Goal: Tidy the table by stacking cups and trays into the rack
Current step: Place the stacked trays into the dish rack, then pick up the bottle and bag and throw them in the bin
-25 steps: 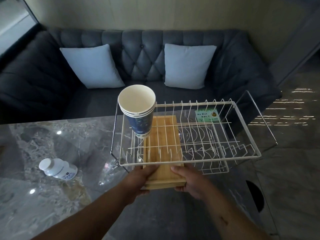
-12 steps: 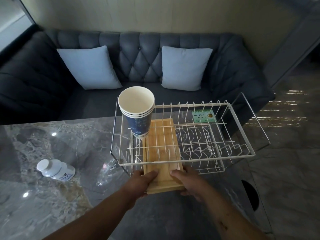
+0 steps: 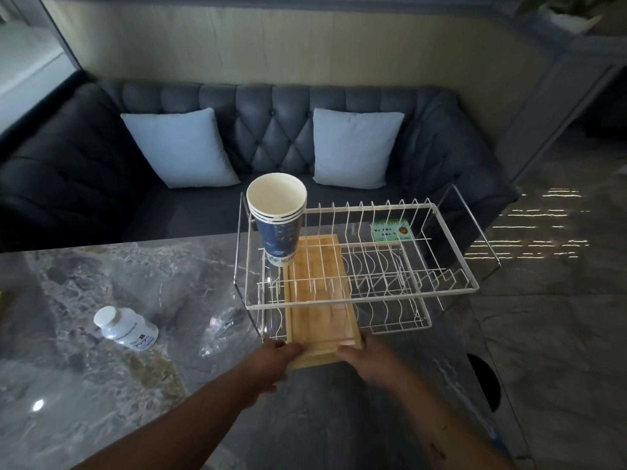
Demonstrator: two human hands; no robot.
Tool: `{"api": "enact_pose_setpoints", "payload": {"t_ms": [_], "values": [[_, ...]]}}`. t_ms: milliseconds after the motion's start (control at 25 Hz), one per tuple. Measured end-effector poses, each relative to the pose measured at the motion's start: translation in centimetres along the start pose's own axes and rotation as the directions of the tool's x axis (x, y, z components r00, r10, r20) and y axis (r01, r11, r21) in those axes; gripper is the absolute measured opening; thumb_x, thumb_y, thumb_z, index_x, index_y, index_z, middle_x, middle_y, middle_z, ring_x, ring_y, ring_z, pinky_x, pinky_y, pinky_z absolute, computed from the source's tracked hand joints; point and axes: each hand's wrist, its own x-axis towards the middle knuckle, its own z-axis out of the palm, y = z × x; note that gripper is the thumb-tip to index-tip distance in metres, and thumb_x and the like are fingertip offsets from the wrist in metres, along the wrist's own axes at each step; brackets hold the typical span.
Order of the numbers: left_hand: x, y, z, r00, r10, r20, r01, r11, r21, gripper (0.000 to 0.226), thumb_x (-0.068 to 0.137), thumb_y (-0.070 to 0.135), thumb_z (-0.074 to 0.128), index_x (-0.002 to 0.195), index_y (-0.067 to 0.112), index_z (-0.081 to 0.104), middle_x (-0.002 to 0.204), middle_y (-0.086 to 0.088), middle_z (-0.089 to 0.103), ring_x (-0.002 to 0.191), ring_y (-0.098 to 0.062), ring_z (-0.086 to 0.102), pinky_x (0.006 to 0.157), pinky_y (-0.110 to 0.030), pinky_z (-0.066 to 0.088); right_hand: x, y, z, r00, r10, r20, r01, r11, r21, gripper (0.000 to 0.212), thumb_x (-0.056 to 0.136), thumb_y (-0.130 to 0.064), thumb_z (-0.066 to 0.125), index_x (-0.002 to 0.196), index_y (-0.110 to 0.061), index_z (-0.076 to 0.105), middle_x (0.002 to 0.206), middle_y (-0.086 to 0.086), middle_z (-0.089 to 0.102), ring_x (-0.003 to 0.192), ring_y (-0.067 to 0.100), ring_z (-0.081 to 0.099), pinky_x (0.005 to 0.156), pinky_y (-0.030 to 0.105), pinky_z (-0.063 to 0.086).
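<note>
Two hands hold the near end of the wooden tray point(image 3: 320, 310) at the lower middle of the frame. The left hand point(image 3: 271, 362) grips the near-left corner with its thumb laid over the top edge. The right hand point(image 3: 368, 362) pinches the near-right corner, thumb on top; the fingers of both are hidden underneath.

Little has changed over the last second. The grip is the same at both corners, and the tray lies about as deep in the rack point(image 3: 407, 292) as it did then, its near end still jutting out past the front rail towards the bottom of the frame. Mostly the view itself has lifted, so more of the wall shows at the top. I judge the slide-in is nearly finished or has met the wires, and a last short push or a release is what remains for this piece.

The tray is pale wood, long and shallow with a raised lip. It runs lengthwise under the white wires of the upper tier, seemingly on the lower one, in the left part of the rack.

Just beyond it, at the frame's centre, a nested stack of paper cups point(image 3: 278, 218) stands tilted in the rack's left end. A white bottle point(image 3: 125, 329) lies on its side on the marble table point(image 3: 84, 385) at lower left.
</note>
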Motion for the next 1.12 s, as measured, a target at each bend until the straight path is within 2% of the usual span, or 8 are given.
{"api": "enact_pose_setpoints", "payload": {"t_ms": [240, 360, 440, 520, 600, 720, 840, 1120], "values": [[-2.6, -2.6, -2.5, 0.998, 0.053, 0.046, -0.069, 0.85, 0.522, 0.043, 0.089, 0.053, 0.066, 0.111, 0.016, 0.069, 0.103, -0.002, 0.069, 0.073, -0.01, 0.064, 0.076, -0.03, 0.055, -3.7, 2.4, -0.2, 0.993, 0.01, 0.117, 0.016, 0.976, -0.218, 0.015, 0.092, -0.013, 0.072, 0.103, -0.02, 0.065, 0.066, -0.025, 0.069, 0.06, -0.014, 0.06, 0.053, 0.0, 0.04], [-4.3, -4.2, -3.9, 0.998, 0.044, 0.041, -0.06, 0.658, 0.75, 0.061, 0.083, 0.061, 0.068, 0.13, 0.023, 0.059, 0.12, -0.001, 0.067, 0.082, -0.009, 0.064, 0.076, -0.023, 0.05, -4.9, 3.4, 0.5, 0.977, 0.071, 0.203, 0.032, 0.887, -0.461, 0.032, 0.097, -0.015, 0.066, 0.126, -0.002, 0.064, 0.103, -0.007, 0.07, 0.072, -0.02, 0.059, 0.056, -0.01, 0.033], [-5.3, -5.4, -4.9, 0.999, 0.013, 0.05, -0.049, 0.537, 0.842, 0.069, 0.082, 0.066, 0.065, 0.137, 0.026, 0.053, 0.134, -0.001, 0.063, 0.106, -0.016, 0.065, 0.087, -0.027, 0.046, -6.0, 3.5, 1.3, 0.959, 0.103, 0.265, 0.068, 0.822, -0.566, 0.044, 0.099, -0.021, 0.063, 0.139, -0.005, 0.057, 0.141, 0.013, 0.058, 0.117, 0.005, 0.065, 0.085, -0.003, 0.041], [-6.0, -6.7, -5.9, 0.999, -0.006, 0.046, -0.038, 0.473, 0.88, 0.073, 0.081, 0.07, 0.063, 0.14, 0.029, 0.05, 0.143, -0.001, 0.058, 0.125, -0.02, 0.057, 0.094, -0.032, 0.043, -6.8, 3.7, 2.5, 0.967, 0.103, 0.233, 0.106, 0.671, -0.734, 0.056, 0.095, -0.045, 0.059, 0.146, -0.023, 0.052, 0.156, 0.011, 0.045, 0.143, 0.024, 0.044, 0.115, 0.024, 0.036], [-6.5, -7.8, -7.2, 0.999, 0.008, 0.037, -0.037, 0.451, 0.892, 0.074, 0.08, 0.072, 0.061, 0.14, 0.031, 0.05, 0.147, 0.0, 0.054, 0.131, -0.022, 0.053, 0.099, -0.035, 0.042, -7.2, 3.3, 4.0, 0.977, 0.116, 0.18, 0.075, 0.601, -0.796, 0.065, 0.088, -0.056, 0.056, 0.143, -0.02, 0.054, 0.151, 0.011, 0.051, 0.139, 0.028, 0.047, 0.114, 0.035, 0.038], [-6.9, -9.2, -9.9, 0.999, 0.031, 0.031, -0.042, 0.456, 0.889, 0.076, 0.079, 0.071, 0.06, 0.141, 0.028, 0.049, 0.147, -0.001, 0.053, 0.132, -0.022, 0.052, 0.102, -0.035, 0.043, -7.5, 1.2, 6.6, 0.97, 0.137, 0.201, 0.084, 0.588, -0.805, 0.052, 0.092, -0.045, 0.061, 0.132, -0.013, 0.062, 0.137, 0.012, 0.063, 0.125, 0.028, 0.06, 0.1, 0.031, 0.047], [-7.1, -10.4, -13.5, 0.998, 0.048, 0.027, -0.046, 0.456, 0.889, 0.074, 0.081, 0.067, 0.062, 0.142, 0.026, 0.05, 0.148, -0.003, 0.054, 0.133, -0.022, 0.052, 0.106, -0.034, 0.043, -7.4, -1.3, 9.6, 0.947, 0.068, 0.312, 0.19, 0.664, -0.723, 0.042, 0.103, -0.026, 0.053, 0.141, -0.008, 0.056, 0.148, 0.011, 0.054, 0.135, 0.025, 0.052, 0.106, 0.022, 0.036], [-7.1, -12.8, -22.8, 0.998, 0.043, -0.042, 0.015, 0.489, 0.872, 0.07, 0.086, 0.06, 0.061, 0.143, 0.02, 0.051, 0.147, -0.004, 0.055, 0.132, -0.022, 0.054, 0.106, -0.031, 0.043, -6.8, -7.7, 16.4, 0.948, 0.048, 0.313, 0.237, 0.549, -0.801, 0.042, 0.096, -0.034, 0.061, 0.123, -0.003, 0.066, 0.128, 0.019, 0.066, 0.119, 0.032, 0.064, 0.093, 0.032, 0.05]]}}
